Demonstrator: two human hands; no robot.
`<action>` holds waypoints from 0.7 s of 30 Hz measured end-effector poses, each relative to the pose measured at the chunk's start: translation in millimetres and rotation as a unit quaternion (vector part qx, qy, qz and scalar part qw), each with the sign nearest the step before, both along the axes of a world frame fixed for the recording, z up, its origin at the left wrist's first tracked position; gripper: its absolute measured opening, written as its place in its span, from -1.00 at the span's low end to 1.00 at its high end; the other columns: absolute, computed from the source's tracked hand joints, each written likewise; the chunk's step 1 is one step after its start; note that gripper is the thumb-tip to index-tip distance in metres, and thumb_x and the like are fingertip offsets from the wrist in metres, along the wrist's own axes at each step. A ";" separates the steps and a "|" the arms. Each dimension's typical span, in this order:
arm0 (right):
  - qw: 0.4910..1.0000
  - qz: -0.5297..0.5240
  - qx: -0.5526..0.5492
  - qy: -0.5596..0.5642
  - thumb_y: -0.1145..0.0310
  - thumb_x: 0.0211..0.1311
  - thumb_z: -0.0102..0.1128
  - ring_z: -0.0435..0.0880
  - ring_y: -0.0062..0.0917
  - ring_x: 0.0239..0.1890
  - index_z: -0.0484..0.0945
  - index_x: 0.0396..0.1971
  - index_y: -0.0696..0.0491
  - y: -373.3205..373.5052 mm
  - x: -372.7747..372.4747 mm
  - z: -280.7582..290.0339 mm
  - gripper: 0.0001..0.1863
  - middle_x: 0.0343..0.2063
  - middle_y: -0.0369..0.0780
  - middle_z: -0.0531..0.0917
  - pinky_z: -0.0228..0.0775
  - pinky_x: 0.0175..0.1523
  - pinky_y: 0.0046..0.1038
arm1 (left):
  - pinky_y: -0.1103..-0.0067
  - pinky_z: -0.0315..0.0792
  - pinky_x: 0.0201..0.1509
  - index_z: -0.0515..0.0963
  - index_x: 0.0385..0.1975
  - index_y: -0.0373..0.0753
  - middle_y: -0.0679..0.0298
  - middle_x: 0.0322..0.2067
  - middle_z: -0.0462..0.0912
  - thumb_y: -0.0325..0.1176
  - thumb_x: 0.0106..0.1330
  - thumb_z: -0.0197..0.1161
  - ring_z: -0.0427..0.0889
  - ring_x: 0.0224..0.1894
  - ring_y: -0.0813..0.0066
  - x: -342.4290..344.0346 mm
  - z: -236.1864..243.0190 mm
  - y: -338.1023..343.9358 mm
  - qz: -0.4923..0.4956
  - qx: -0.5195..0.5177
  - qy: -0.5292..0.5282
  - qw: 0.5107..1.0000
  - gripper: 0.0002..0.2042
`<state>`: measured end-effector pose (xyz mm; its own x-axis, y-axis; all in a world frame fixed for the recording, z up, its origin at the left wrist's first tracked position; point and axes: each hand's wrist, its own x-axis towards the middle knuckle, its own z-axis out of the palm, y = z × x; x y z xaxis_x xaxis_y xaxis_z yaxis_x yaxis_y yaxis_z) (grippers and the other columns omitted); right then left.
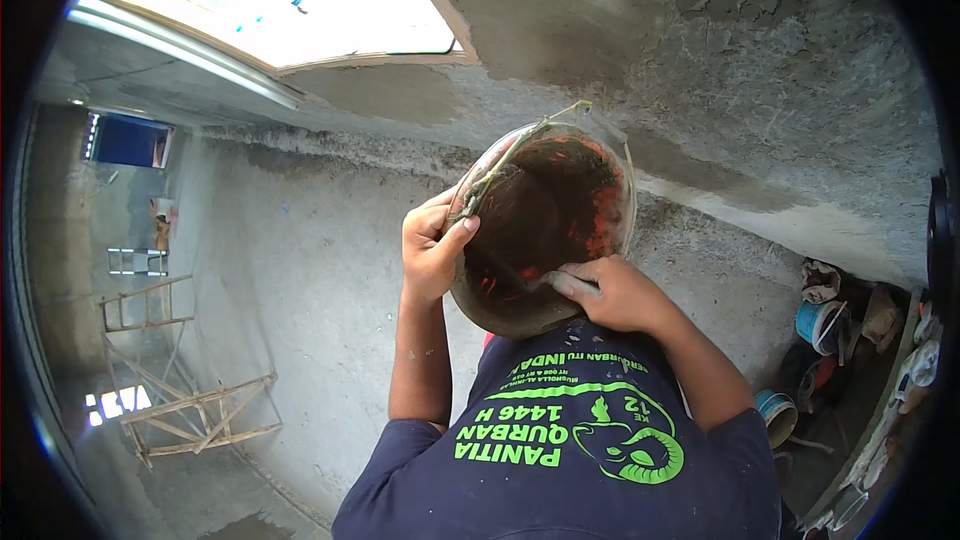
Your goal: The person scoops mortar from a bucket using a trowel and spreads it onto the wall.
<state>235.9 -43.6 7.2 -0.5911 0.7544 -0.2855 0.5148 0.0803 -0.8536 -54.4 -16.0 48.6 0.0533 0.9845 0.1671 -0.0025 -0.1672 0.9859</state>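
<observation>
A round bucket (545, 205) is tipped toward me in front of my chest, its mouth facing up at me. Dark grey mortar residue coats its inside, with orange-red plastic showing through in patches. My left hand (432, 245) is closed on the bucket's left rim, thumb inside, where the thin handle (520, 145) crosses. At the near right rim, my right hand (612, 292) is closed with its fingers reaching over the edge into the bucket. Something blurred shows by those fingertips, and I cannot make out what it is.
Rough plastered wall (780, 90) rises beyond the bucket, below a bright window opening (290, 0). Wooden trestle scaffolding (200, 415) stands at left on the concrete floor (330, 230). Paint-type pails (820, 325) and clutter line the right side, beside a ledge with rags.
</observation>
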 end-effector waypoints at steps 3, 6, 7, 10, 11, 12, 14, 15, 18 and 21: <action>0.982 0.003 -0.158 0.103 0.10 0.56 0.17 0.76 -0.33 -0.43 0.68 0.25 0.06 21.1 16.8 -3.3 -0.54 -0.40 -0.08 0.77 0.57 -0.31 -0.31 | 0.52 0.43 -0.03 0.54 -0.41 -0.57 -0.07 0.07 0.73 -0.51 0.32 0.31 0.59 -0.10 0.46 6.9 2.6 2.0 0.008 0.013 -0.016 1.000 -0.81; 0.932 -0.014 -0.328 0.156 0.09 0.62 0.12 0.54 -0.67 -0.66 0.68 0.21 0.13 25.1 43.0 -8.8 -0.54 -0.48 -0.25 0.68 0.33 -0.58 -0.59 | 0.56 0.40 -0.11 0.52 -0.45 -0.53 -0.01 0.05 0.73 -0.52 0.33 0.33 0.54 -0.15 0.55 1.0 -8.1 3.7 0.016 0.015 -0.034 0.999 -0.81; 0.893 -0.042 -0.397 0.206 0.10 0.60 0.15 0.55 -0.64 -0.67 0.68 0.15 0.17 24.9 54.2 -12.7 -0.55 -0.47 -0.21 0.69 0.36 -0.59 -0.55 | 0.56 0.42 -0.07 0.58 -0.39 -0.54 0.03 0.04 0.73 -0.51 0.33 0.32 0.56 -0.12 0.53 -3.2 -14.2 3.3 0.016 0.005 -0.034 0.999 -0.83; 0.834 -0.087 -0.466 0.283 0.11 0.55 0.22 0.57 -0.57 -0.69 0.65 0.00 0.24 16.3 90.1 -24.1 -0.57 -0.47 -0.12 0.70 0.38 -0.63 -0.50 | 0.56 0.43 0.05 0.67 -0.23 -0.55 0.10 0.01 0.72 -0.48 0.34 0.32 0.59 -0.05 0.50 1.7 -15.5 2.5 0.042 -0.021 -0.048 0.998 -0.81; 0.828 -0.102 -0.458 0.306 0.11 0.54 0.23 0.58 -0.54 -0.69 0.65 -0.03 0.25 11.8 102.3 -26.9 -0.57 -0.47 -0.11 0.70 0.39 -0.63 -0.49 | 0.55 0.43 0.16 0.69 -0.08 -0.56 0.13 0.04 0.72 -0.44 0.35 0.32 0.62 0.01 0.46 3.5 -17.7 1.6 0.049 -0.014 -0.040 0.998 -0.72; 0.824 -0.121 -0.446 0.327 0.10 0.53 0.24 0.59 -0.51 -0.68 0.64 -0.05 0.26 6.7 114.6 -27.1 -0.56 -0.46 -0.09 0.70 0.40 -0.62 -0.49 | 0.51 0.43 0.23 0.68 0.06 -0.55 0.14 0.05 0.73 -0.41 0.37 0.31 0.62 0.06 0.43 1.4 -19.9 1.6 0.049 -0.022 -0.023 0.998 -0.64; 0.832 -0.151 -0.411 0.341 0.07 0.50 0.27 0.59 -0.48 -0.69 0.64 -0.01 0.29 -8.8 133.7 -29.0 -0.51 -0.45 -0.06 0.71 0.41 -0.61 -0.49 | 0.49 0.42 0.28 0.67 0.12 -0.54 0.14 0.06 0.74 -0.39 0.38 0.29 0.64 0.10 0.41 1.1 -21.1 0.3 0.056 -0.037 -0.020 0.998 -0.60; 0.825 -0.179 -0.386 0.373 0.04 0.49 0.27 0.59 -0.47 -0.68 0.64 0.02 0.29 -15.9 142.0 -31.3 -0.48 -0.47 -0.07 0.70 0.42 -0.60 -0.49 | 0.49 0.42 0.28 0.66 0.14 -0.55 0.14 0.06 0.74 -0.40 0.38 0.29 0.64 0.10 0.41 0.4 -27.9 0.5 0.060 -0.042 -0.024 0.997 -0.59; 0.819 -0.214 -0.316 0.427 -0.08 0.49 0.25 0.57 -0.49 -0.68 0.62 0.12 0.30 -14.8 154.9 -15.7 -0.35 -0.51 -0.11 0.68 0.37 -0.60 -0.49 | 0.50 0.43 0.29 0.64 0.15 -0.58 0.14 0.06 0.74 -0.42 0.37 0.29 0.65 0.10 0.40 -6.3 -33.1 -4.2 0.077 -0.062 -0.039 0.994 -0.58; 0.858 -0.263 -0.237 0.374 -0.21 0.52 0.14 0.51 -0.54 -0.66 0.59 0.14 0.26 -3.2 167.6 16.6 -0.28 -0.53 -0.17 0.64 0.27 -0.57 -0.47 | 0.53 0.45 0.26 0.62 0.17 -0.61 0.13 0.08 0.74 -0.48 0.38 0.26 0.66 0.07 0.41 -17.1 -48.3 -5.6 0.075 -0.077 -0.067 0.992 -0.59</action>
